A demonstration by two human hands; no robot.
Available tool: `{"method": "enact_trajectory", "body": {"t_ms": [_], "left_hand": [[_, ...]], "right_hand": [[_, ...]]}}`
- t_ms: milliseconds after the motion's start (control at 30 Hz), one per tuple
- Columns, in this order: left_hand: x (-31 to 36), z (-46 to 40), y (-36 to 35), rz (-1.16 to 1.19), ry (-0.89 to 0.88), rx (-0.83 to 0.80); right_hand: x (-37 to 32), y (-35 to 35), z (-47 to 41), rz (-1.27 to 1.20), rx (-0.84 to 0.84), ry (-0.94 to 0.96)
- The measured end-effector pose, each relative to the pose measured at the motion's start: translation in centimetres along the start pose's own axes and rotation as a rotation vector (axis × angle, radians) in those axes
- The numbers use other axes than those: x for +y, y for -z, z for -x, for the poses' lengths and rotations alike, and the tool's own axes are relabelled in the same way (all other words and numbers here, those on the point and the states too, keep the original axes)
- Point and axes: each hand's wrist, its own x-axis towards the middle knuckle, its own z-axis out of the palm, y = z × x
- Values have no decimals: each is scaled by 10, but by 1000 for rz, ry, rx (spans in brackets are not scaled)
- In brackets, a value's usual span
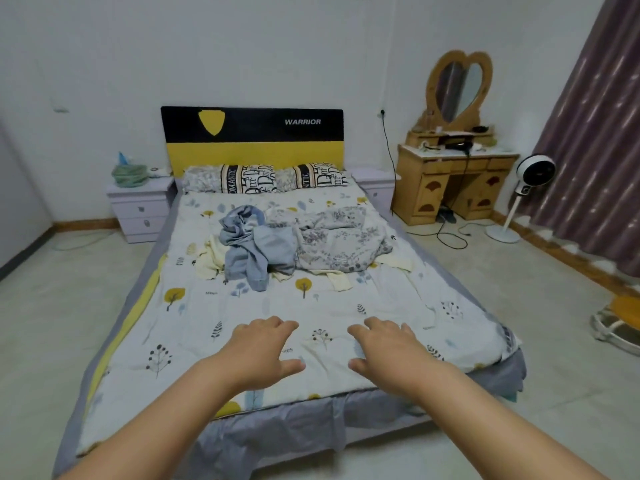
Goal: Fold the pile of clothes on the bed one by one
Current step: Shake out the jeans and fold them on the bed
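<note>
While both hands hang spread and empty over the foot of the bed (pixel 450 327), the left hand (pixel 259 348) and right hand (pixel 391 351) each have an open grip with fingers relaxed and nothing held. The pile of clothes (pixel 277 244) lies well beyond them, in the middle of the bed, nearer the pillows (pixel 263 178) than the hands. A blue-grey garment (pixel 249 254) sits on top at the left of the pile, a floral cloth (pixel 343 237) at its right, with pale yellow pieces (pixel 211 258) peeping out beneath. Good practice, I judge, is to reach for the top blue-grey piece alone, lift it free of the pile, and lay it flat on the bare sheet near the foot before folding.
</note>
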Motion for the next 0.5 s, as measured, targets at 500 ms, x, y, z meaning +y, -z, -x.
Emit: {"method": "enact_trajectory", "body": {"t_ms": [500], "left_hand": [[60,-164,28,139,150,-17]], "right_hand": [[126,34,-148,25,-61,200]]}}
